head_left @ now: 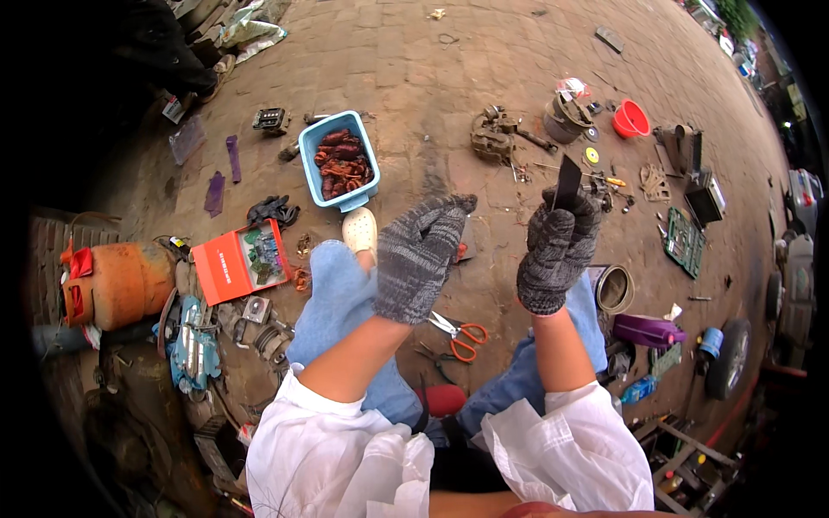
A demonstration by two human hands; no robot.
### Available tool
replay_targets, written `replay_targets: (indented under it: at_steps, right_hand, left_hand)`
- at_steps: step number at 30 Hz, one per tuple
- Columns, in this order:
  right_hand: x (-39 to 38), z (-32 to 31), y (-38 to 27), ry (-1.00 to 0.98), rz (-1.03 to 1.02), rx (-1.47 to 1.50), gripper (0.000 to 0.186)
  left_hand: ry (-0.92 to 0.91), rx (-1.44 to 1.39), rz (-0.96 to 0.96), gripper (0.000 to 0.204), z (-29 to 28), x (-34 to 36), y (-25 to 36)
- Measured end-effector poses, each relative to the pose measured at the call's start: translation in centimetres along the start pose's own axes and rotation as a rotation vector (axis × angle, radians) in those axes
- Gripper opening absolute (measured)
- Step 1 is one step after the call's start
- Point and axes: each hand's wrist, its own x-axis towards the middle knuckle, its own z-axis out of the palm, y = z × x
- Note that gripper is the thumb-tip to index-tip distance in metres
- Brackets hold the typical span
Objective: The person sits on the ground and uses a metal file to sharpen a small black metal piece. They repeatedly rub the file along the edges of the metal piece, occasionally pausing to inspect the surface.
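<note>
Both my hands wear grey-and-black knit gloves and are raised above my knees. My right hand (pixel 557 255) is closed around a thin, dark, flat piece (pixel 567 183) with straight edges, which sticks up above the fingers. To its left, my left hand (pixel 420 259) holds nothing that I can see; its fingers stretch toward the upper right and lie close together. Below and between the hands, scissors (pixel 466 338) with orange handles and dark-handled pliers (pixel 439 361) lie on the ground. The palm side of the left hand is mostly hidden.
A blue basin (pixel 370 186) of reddish-brown wound parts stands ahead of my left foot. Left are an orange gas cylinder (pixel 129 285) and a red box (pixel 220 266). At right sit a red bowl (pixel 631 119), an open can (pixel 615 289), a purple jug (pixel 643 330) and a green socket set (pixel 684 242).
</note>
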Motion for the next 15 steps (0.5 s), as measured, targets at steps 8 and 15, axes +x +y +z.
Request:
replay_targets:
  at_steps: [8, 15]
  right_hand:
    - [-0.8, 0.5, -0.6, -0.629, -0.391, -0.711, 0.018]
    - [0.9, -0.6, 0.8, -0.273, -0.457, -0.79, 0.009]
  left_hand:
    - [0.072, 0.152, 0.304, 0.014, -0.2, 0.6, -2.5]
    - [0.075, 0.131, 0.234, 0.017, 0.3, 0.2, -1.5]
